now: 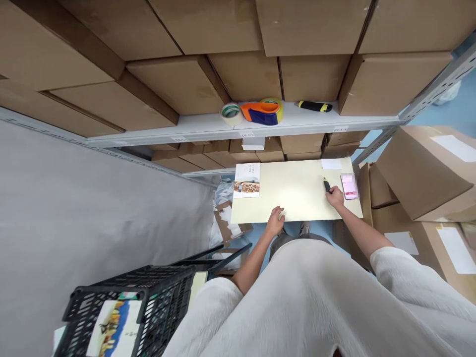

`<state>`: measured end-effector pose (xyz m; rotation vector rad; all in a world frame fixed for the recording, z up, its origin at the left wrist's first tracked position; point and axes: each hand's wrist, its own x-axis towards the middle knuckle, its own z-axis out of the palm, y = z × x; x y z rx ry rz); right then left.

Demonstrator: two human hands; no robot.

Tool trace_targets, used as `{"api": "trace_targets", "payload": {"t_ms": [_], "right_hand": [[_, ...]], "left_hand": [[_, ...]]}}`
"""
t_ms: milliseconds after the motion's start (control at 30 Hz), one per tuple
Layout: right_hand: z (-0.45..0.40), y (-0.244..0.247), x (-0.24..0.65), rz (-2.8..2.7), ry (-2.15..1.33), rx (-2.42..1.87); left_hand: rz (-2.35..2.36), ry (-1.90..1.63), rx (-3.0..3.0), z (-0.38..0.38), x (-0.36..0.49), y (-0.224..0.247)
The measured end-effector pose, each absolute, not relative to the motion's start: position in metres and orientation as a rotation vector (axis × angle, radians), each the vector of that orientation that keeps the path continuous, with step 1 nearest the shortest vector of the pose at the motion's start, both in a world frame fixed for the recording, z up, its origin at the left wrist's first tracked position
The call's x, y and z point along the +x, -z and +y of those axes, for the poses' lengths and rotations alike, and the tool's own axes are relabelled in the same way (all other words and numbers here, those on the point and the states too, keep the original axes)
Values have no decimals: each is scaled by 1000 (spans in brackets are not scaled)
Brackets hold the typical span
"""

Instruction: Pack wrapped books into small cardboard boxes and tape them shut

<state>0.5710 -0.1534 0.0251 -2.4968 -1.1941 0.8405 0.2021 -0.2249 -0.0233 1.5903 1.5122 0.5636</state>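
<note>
My right hand (pixel 335 197) is over the right part of a pale tabletop (pixel 293 191), with its fingers closed on the near end of a black and yellow utility knife (pixel 327 185). A phone with a pink screen (pixel 348 186) lies just right of that hand. My left hand (pixel 275 221) is at the table's near edge, its fingers apart and slightly bent, holding nothing. A book with a white and brown cover (pixel 247 180) lies flat at the table's left end. At the back right is a white slip of paper (pixel 330 164).
Cardboard boxes (pixel 245 77) fill the shelf (pixel 201 126) above the table. On its edge sit a tape roll (pixel 231 114), an orange tape dispenser (pixel 262 113) and another utility knife (pixel 315 106). Large cartons (pixel 424 173) crowd the right; a black crate (pixel 148 307) holding books stands lower left.
</note>
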Motion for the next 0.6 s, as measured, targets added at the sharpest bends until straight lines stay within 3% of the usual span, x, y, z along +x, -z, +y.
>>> {"api": "trace_targets", "payload": {"t_ms": [367, 600], "right_hand": [[-154, 2, 577, -1505, -834, -2608], [-141, -20, 568, -1537, -705, -2473]], "left_hand": [[1445, -499, 1545, -234, 203, 26], [1445, -507, 1540, -222, 189, 15]]}}
